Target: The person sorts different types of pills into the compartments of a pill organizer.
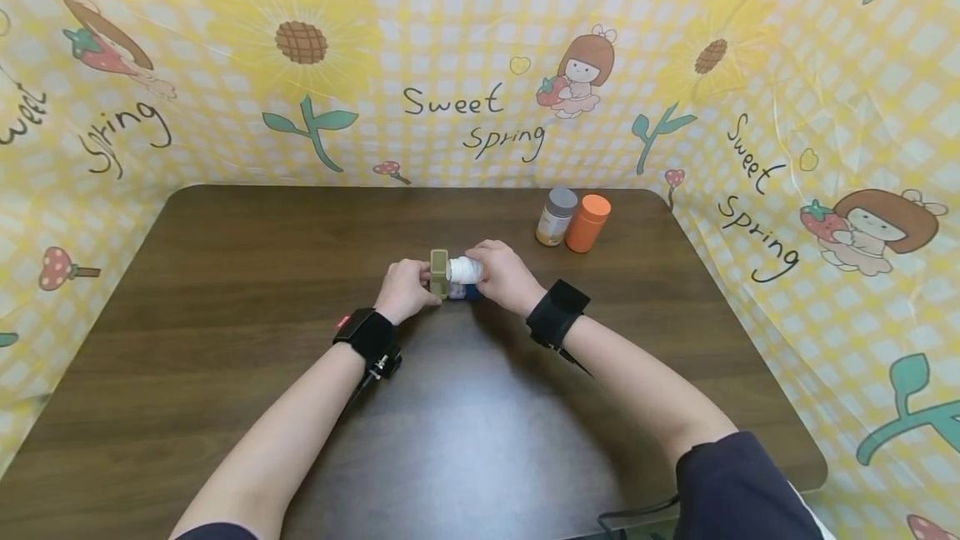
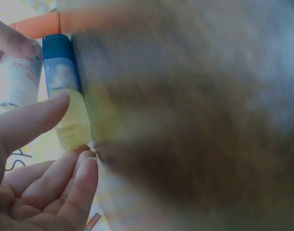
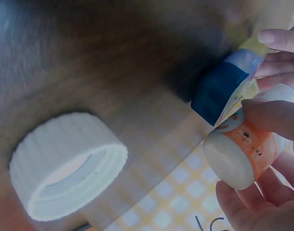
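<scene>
In the head view my left hand (image 1: 405, 288) pinches the yellow-green end (image 1: 438, 275) of a small plastic pill box (image 2: 63, 72). Dark blue, pale blue and yellow sections make up this box. My right hand (image 1: 510, 275) grips a white pill bottle (image 1: 464, 271) above it, tilted with its base toward the right. An orange label shows on the bottle (image 3: 233, 156) in the right wrist view. The bottle's mouth and the box's inside are hidden. Low in the right wrist view, a ribbed white cap (image 3: 55, 149) appears close to the camera; the head view does not show it.
At the back right of the brown table (image 1: 262, 273) stand a grey-capped bottle (image 1: 556, 219) and an orange bottle (image 1: 588, 225). A yellow checked cloth (image 1: 465, 15) hangs behind the table and along its sides. A dark cable (image 1: 637, 513) runs by the front edge.
</scene>
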Action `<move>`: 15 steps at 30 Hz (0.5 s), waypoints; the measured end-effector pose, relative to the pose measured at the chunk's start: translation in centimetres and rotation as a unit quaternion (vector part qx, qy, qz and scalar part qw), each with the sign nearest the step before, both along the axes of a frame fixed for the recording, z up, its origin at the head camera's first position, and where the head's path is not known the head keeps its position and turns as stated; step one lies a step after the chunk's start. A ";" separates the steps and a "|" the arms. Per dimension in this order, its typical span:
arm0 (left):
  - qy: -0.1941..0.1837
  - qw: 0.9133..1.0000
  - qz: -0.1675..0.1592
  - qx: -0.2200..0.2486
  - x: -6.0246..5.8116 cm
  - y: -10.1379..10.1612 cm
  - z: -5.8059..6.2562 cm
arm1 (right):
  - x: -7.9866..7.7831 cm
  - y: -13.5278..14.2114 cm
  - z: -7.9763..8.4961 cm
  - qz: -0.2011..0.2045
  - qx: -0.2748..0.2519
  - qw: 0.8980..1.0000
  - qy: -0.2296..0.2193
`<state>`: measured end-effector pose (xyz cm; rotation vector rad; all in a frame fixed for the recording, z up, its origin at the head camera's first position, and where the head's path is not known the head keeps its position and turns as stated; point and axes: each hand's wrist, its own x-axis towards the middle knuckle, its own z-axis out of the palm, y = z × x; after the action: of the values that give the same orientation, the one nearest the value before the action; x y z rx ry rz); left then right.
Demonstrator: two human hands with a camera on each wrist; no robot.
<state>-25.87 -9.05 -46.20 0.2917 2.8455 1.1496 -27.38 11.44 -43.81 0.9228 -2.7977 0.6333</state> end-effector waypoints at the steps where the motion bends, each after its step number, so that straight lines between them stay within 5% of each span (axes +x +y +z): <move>1: 0.001 1.000 -0.001 -0.001 0.0 0.0 0.0 | 0.0 -0.1 0.0 0.002 0.007 1.000 0.000; 15: 0.006 1.000 0.011 -0.024 0.0 0.1 0.0 | -0.1 -0.9 0.1 0.038 0.083 0.993 0.075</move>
<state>-25.87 -8.99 -46.24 0.2673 2.8889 1.0857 -27.48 10.59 -43.75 1.0639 -2.7228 0.3268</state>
